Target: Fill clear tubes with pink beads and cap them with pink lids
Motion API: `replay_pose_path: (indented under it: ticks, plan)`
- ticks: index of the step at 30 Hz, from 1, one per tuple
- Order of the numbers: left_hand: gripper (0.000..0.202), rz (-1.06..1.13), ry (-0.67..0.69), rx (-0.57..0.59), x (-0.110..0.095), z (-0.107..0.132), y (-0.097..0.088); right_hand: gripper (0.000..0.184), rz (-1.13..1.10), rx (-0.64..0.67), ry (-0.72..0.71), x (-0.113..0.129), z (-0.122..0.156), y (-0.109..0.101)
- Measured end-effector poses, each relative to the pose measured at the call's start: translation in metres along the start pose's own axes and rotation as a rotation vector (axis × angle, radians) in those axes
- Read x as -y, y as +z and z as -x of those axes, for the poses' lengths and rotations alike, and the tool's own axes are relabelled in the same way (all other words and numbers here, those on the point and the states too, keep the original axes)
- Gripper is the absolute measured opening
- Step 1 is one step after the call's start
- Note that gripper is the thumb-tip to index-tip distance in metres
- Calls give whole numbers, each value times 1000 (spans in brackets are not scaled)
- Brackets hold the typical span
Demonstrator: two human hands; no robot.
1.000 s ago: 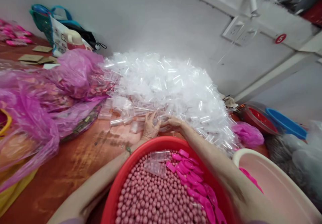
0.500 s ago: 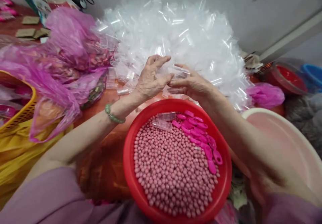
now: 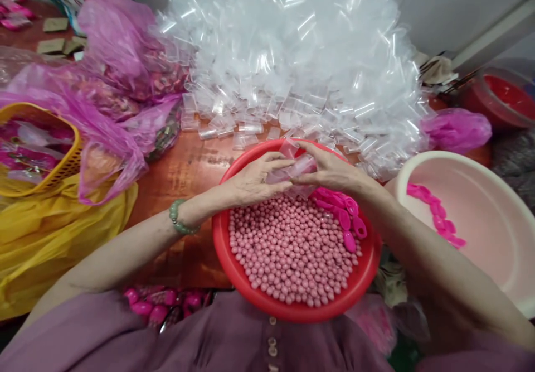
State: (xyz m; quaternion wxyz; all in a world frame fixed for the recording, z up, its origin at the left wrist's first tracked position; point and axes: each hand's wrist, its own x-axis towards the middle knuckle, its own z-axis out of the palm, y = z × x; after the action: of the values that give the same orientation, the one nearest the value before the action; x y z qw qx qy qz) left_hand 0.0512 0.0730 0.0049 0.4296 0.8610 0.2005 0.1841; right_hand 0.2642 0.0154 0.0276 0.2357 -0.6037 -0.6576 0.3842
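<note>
My left hand [image 3: 254, 181], with a green bead bracelet [image 3: 179, 218] on the wrist, is curled against several clear plastic tubes [image 3: 301, 165]. From the other side, my right hand [image 3: 328, 167] closes on the same tubes, so they sit between both sets of fingers. Both hands are over the far part of a red basin [image 3: 221, 238]. Small round pink beads [image 3: 288, 255] fill much of the basin. Bright pink plastic pieces with looped ends [image 3: 349, 216] lie on the beads at the right, partly hidden by my right hand.
A big heap of clear tubes [image 3: 284, 43] rises behind the basin. To the right stands a pale tub [image 3: 472, 165] with pink pieces [image 3: 438, 216] inside. Pink plastic bags [image 3: 117, 37], a yellow basket [image 3: 69, 163] and a yellow bag [image 3: 104, 221] lie at the left.
Both hands have come back from the edge of the tube heap to over the red basin, bringing clear tubes between them. The view has tilted downward.
</note>
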Motion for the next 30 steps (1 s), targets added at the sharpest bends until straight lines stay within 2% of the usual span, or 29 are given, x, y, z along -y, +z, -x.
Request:
replay_pose_path:
  ticks: [4, 8, 11, 14, 17, 19, 21, 23, 25, 27, 30]
  plan:
    - [46, -147, 27, 73, 1, 2, -7, 83, 372, 20, -70, 3, -6, -2]
    - [48, -199, 110, 163, -1, 6, -9, 79, 675, 17, -9, 10, -1, -4]
    - [56, -164, 127, 210, 4, 6, -4, 74, 731, 49, 32, 10, 2, -7]
    - [56, -98, 82, 227, 5, 5, -2, 72, 773, 60, 80, 14, 5, -6]
    - [57, -95, 31, 169, -2, 10, -4, 61, 838, -35, 115, 26, 12, 0]
    - [58, -131, 14, 70, -10, 17, -4, 48, 804, -152, 71, 35, 19, 5]
    - [61, -111, 9, -59, -19, 25, -2, 37, 610, -209, -42, 42, 28, 12]
    - [64, 3, -17, -166, -28, 33, 2, 35, 306, -157, -189, 46, 37, 19]
    - [66, 176, -60, -216, -36, 41, 10, 43, 72, -91, -319, 47, 44, 29]
    - [67, 361, -105, -235, -43, 48, 20, 50, 11, -116, -431, 48, 50, 41]
    - [74, 541, -172, -279, -51, 57, 34, 46, 112, -262, -561, 51, 59, 63]
